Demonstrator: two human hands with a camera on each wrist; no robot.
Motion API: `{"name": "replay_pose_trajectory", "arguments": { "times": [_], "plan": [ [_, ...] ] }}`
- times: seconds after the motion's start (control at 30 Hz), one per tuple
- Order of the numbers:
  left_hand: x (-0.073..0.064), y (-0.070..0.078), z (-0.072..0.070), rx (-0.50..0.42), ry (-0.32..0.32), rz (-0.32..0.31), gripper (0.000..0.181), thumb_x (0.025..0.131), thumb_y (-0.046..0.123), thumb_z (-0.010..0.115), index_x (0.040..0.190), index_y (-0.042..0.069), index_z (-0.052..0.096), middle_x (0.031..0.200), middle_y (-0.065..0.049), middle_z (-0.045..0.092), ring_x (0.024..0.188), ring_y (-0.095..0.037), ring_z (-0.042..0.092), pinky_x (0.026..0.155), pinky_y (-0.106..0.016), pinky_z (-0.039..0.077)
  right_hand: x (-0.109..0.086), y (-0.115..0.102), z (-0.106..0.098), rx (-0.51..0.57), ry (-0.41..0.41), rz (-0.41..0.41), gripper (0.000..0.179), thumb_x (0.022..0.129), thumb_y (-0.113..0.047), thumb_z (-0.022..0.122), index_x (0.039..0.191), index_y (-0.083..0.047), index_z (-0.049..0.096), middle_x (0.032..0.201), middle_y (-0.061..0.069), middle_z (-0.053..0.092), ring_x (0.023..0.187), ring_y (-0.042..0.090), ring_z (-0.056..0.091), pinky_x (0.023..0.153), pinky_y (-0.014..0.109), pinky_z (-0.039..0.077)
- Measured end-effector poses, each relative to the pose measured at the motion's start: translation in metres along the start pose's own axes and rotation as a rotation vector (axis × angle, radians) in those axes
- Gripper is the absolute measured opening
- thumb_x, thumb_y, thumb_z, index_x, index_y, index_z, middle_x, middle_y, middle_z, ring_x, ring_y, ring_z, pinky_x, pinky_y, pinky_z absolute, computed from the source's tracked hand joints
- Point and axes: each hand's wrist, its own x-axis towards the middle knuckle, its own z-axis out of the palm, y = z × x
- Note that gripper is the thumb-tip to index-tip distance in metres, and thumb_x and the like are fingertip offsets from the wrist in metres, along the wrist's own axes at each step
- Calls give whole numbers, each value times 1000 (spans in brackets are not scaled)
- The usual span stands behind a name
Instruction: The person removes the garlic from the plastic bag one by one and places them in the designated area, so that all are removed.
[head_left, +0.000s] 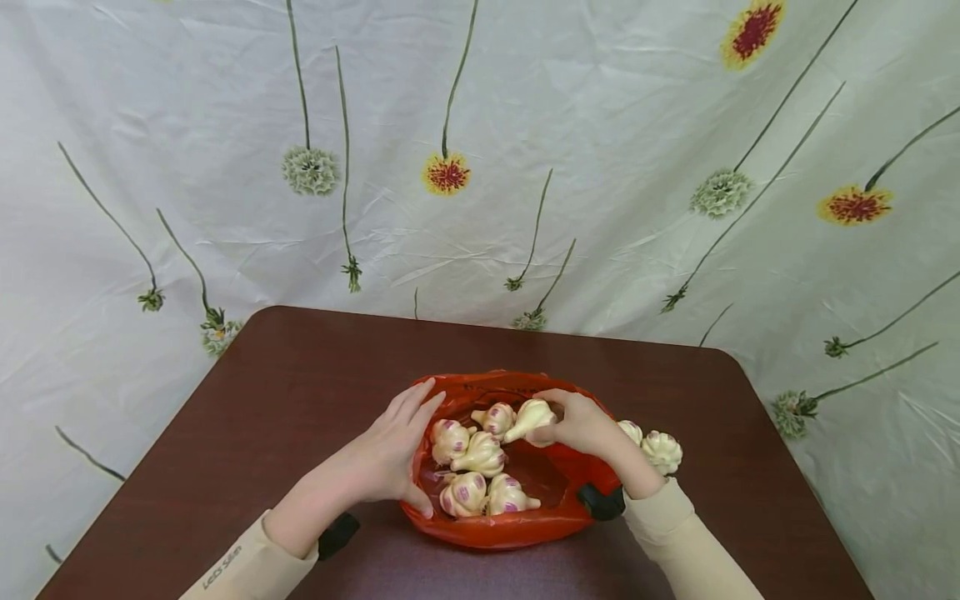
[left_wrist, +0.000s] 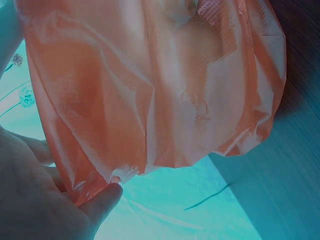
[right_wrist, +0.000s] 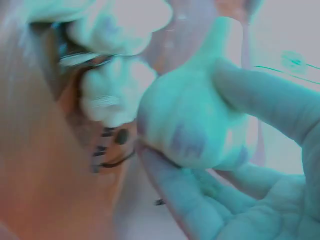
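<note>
A red plastic bag (head_left: 517, 533) stands on the table with its mouth spread, several pale garlic bulbs (head_left: 480, 454) with purple marks lying inside. My left hand (head_left: 390, 454) is at the bag's left rim, fingers extended and spread, thumb low at the near side. In the left wrist view, the thumb and fingers of that left hand (left_wrist: 45, 195) lie along the edge of the thin plastic. Over the bag's right part, my right hand (head_left: 581, 425) holds one garlic bulb (right_wrist: 195, 115) between thumb and fingers, its stem pointing left in the head view.
Two more garlic bulbs (head_left: 662, 452) sit on the dark brown table (head_left: 315, 383) just right of the bag, one partly behind the right forearm. A white cloth (head_left: 600, 125) printed with flowers hangs behind the table.
</note>
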Motion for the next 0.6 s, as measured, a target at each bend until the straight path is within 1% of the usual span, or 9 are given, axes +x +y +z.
{"name": "replay_pose_trajectory", "arguments": {
  "times": [0.07, 0.17, 0.23, 0.3, 0.43, 0.5, 0.57, 0.6],
  "plan": [
    [0, 0, 1, 1, 3, 1, 131, 50, 41, 98, 150, -6, 27, 160, -27, 14, 146, -46, 16, 112, -63, 31, -6, -2, -6, 58, 23, -27, 67, 81, -28, 81, 138, -5, 55, 107, 6, 70, 88, 17, 61, 72, 31, 51],
    [1, 0, 1, 3, 6, 5, 131, 50, 40, 98, 150, -6, 27, 160, -27, 15, 145, -47, 16, 112, -63, 31, -14, -5, -15, 142, 54, -67, 68, 83, -28, 80, 142, -8, 52, 110, 6, 69, 92, 18, 62, 76, 30, 52],
    [1, 0, 2, 1, 5, 5, 130, 51, 40, 98, 150, -6, 27, 160, -27, 15, 145, -46, 16, 112, -63, 31, -20, -7, -20, 206, 76, -83, 68, 84, -27, 80, 143, -10, 51, 112, 8, 68, 92, 19, 62, 76, 29, 52],
    [1, 0, 2, 0, 3, 3, 130, 51, 40, 98, 150, -6, 27, 160, -27, 14, 146, -46, 16, 112, -63, 31, -26, -7, -26, 262, 97, -110, 68, 85, -25, 79, 144, -10, 49, 118, 12, 66, 95, 21, 64, 77, 28, 54],
    [1, 1, 1, 1, 1, 1, 130, 52, 40, 98, 150, -6, 26, 160, -27, 13, 146, -46, 16, 111, -62, 32, -37, -3, -35, 362, 170, -155, 68, 86, -22, 77, 146, -12, 47, 133, 16, 59, 107, 23, 65, 83, 23, 55],
    [1, 1, 0, 3, 1, 2, 130, 52, 40, 97, 151, -6, 26, 160, -27, 13, 145, -46, 16, 111, -62, 32, -42, 1, -40, 400, 213, -171, 68, 87, -19, 76, 147, -11, 45, 137, 17, 57, 106, 19, 65, 83, 22, 55],
    [1, 2, 0, 4, 1, 3, 130, 52, 40, 97, 150, -6, 26, 160, -27, 14, 145, -46, 16, 111, -62, 33, -47, 6, -46, 440, 254, -174, 67, 88, -16, 75, 148, -11, 43, 136, 16, 57, 103, 13, 66, 82, 23, 56],
    [1, 2, 0, 6, 0, 5, 130, 52, 41, 97, 150, -6, 26, 160, -27, 14, 145, -46, 16, 111, -62, 33, -50, 9, -49, 453, 275, -167, 67, 89, -16, 74, 148, -11, 43, 135, 12, 58, 101, 10, 66, 81, 24, 57]
  ]
}}
